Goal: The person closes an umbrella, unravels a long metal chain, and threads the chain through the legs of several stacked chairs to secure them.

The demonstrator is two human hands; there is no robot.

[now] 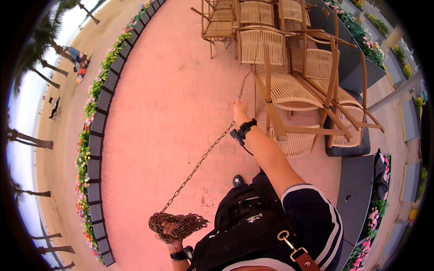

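Note:
A bunched coil of rusty metal chain (186, 225) is wrapped around my left hand (168, 227), whose fingers curl through it. From the coil a single length of chain (198, 166) slants up to my right hand (240, 107), which grips it at arm's length. Beyond that fist the chain (244, 81) continues up to the stacked wooden chairs and runs across a woven backrest (261, 47). Closest to my right hand is a wooden armchair (295, 91) with a pale woven-cord seat, tipped among the others. Where the far end of the chain is fastened I cannot tell.
More stacked chairs (218, 23) stand at the top. Pink paving (162, 101) lies underfoot. A row of grey planters (98, 118) with flowers borders the left side, before sand (51, 176) and palms. Dark planter boxes (354, 189) stand at right. People (80, 61) sit on the sand.

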